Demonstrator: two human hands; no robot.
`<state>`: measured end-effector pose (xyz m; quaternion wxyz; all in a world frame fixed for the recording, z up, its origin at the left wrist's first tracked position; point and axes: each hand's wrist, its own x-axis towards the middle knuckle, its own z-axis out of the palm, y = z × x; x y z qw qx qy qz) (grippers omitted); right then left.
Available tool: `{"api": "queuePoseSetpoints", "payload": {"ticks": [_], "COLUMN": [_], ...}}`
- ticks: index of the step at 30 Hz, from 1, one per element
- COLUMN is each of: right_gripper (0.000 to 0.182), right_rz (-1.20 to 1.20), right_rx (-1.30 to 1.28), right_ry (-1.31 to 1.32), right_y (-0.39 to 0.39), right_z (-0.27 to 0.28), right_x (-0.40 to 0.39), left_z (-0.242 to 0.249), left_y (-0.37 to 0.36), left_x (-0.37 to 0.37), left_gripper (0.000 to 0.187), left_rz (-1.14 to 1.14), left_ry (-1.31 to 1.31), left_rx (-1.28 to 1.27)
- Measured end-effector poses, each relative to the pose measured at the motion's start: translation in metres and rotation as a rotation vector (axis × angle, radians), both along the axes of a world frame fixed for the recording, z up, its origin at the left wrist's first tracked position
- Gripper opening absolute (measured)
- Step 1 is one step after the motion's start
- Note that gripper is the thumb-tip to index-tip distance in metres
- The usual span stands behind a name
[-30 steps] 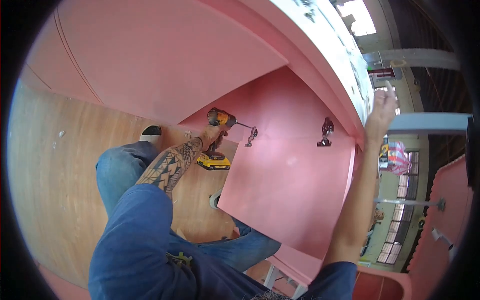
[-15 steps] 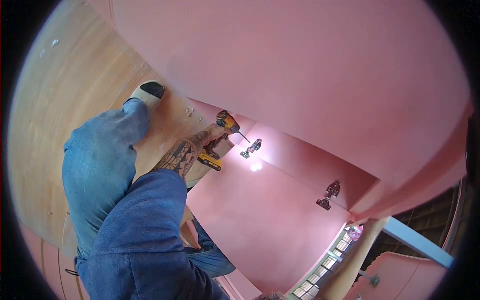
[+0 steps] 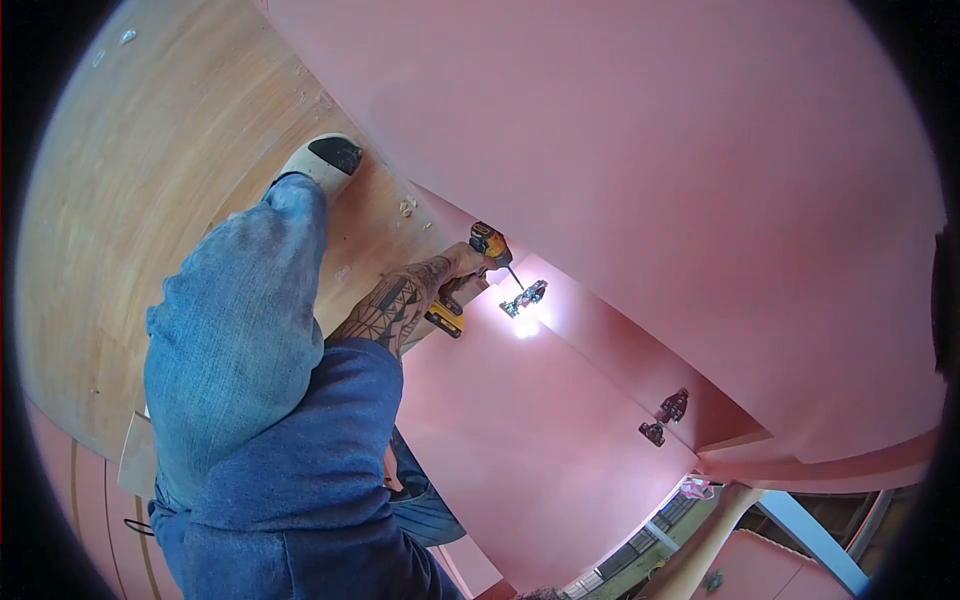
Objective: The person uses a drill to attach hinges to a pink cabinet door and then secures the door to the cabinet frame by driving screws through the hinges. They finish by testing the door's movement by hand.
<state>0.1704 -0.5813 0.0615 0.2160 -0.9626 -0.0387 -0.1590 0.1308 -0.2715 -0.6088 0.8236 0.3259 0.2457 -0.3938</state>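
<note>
A yellow-and-black cordless drill (image 3: 490, 243) is gripped in my left hand (image 3: 464, 262), at the end of a tattooed forearm. Its long thin bit meets, or nearly meets, a metal hinge (image 3: 524, 298) in the corner between two pink panels. The drill's light glares on the panel beside the hinge. A second hinge (image 3: 664, 417) sits farther along the same corner. At lower right my right hand (image 3: 738, 494) is up against the end of the large pink panel (image 3: 640, 200); its fingers are hidden.
My bent leg in jeans (image 3: 240, 330) rests on a wooden surface (image 3: 180, 180), with a shoe (image 3: 325, 165) close to the panel's edge. Small scraps (image 3: 407, 206) lie there. A pale blue beam (image 3: 815, 540) and another pink piece (image 3: 745, 570) appear at lower right.
The view has shifted, so the drill and hinges sit farther right. My left hand still holds the drill, its bit now at the hinge. My right arm appears lower in view.
</note>
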Motion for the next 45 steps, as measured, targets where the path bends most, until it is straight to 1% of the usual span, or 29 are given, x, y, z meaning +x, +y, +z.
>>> {"api": "queuePoseSetpoints", "payload": {"ticks": [2, 4, 8, 10, 14, 16, 17, 19, 20, 22, 26, 28, 31, 35, 37, 41, 45], "right_gripper": [0.029, 0.025, 0.024, 0.025, 0.025, 0.025, 0.025, 0.024, 0.024, 0.023, 0.022, 0.026, 0.027, 0.028, 0.028, 0.030, 0.031], "right_rz": [-0.005, 0.085, 0.042, 0.061, 0.023, -0.010, -0.011, -0.028, -0.028, -0.012, 0.005, 0.219, 0.212, 0.202, 0.199, 0.198, 0.176], "right_rx": [0.001, -0.098, -0.019, 0.044, 0.087, 0.100, 0.102, 0.150, 0.149, 0.158, 0.171, -0.185, -0.160, -0.114, -0.096, -0.064, -0.022], "right_ry": [0.000, -0.024, 0.027, -0.185, -0.172, -0.060, -0.061, -0.197, -0.199, -0.153, -0.076, -0.041, -0.041, -0.041, -0.042, -0.035, -0.027], "right_y": [0.007, 0.025, 0.023, 0.053, 0.046, 0.044, 0.042, 0.060, 0.060, 0.056, 0.034, 0.022, 0.013, 0.008, 0.010, 0.019, 0.023], "right_z": [-0.002, -0.009, -0.006, -0.027, -0.023, -0.015, -0.018, -0.033, -0.032, -0.027, -0.016, -0.011, -0.011, -0.015, -0.016, -0.022, -0.033], "right_x": [-0.004, -0.008, -0.007, -0.007, -0.005, -0.005, -0.005, -0.004, -0.005, -0.005, 0.000, 0.001, -0.002, -0.004, -0.005, -0.002, -0.001], "left_z": [-0.006, -0.014, -0.007, -0.004, -0.001, -0.004, -0.005, -0.005, -0.005, -0.004, -0.004, -0.006, -0.011, -0.011, -0.010, -0.014, -0.011], "left_y": [-0.005, -0.014, -0.008, -0.005, -0.002, -0.003, -0.004, -0.006, -0.006, -0.008, -0.008, -0.015, -0.014, -0.016, -0.016, -0.019, -0.015], "left_x": [-0.001, 0.000, 0.001, 0.001, 0.002, 0.004, 0.004, 0.004, 0.004, 0.004, 0.005, 0.006, 0.010, 0.014, 0.014, 0.010, 0.009], "left_gripper": [0.029, 0.029, 0.030, 0.031, 0.033, 0.033, 0.033, 0.033, 0.033, 0.032, 0.032, 0.031, 0.031, 0.031, 0.031, 0.031, 0.031], "left_rz": [-0.003, 0.032, 0.007, 0.008, 0.014, -0.020, -0.021, -0.018, -0.018, -0.024, -0.036, 0.015, -0.052, -0.055, -0.063, -0.040, -0.082], "left_ry": [0.017, -0.017, -0.005, -0.020, -0.044, -0.044, -0.044, -0.048, -0.050, -0.091, -0.069, -0.076, -0.121, -0.139, -0.192, -0.158, -0.122], "left_rx": [-0.017, -0.018, -0.007, -0.002, 0.022, 0.009, 0.011, 0.035, 0.034, 0.061, 0.038, 0.049, 0.041, 0.023, 0.051, 0.046, 0.014]}}
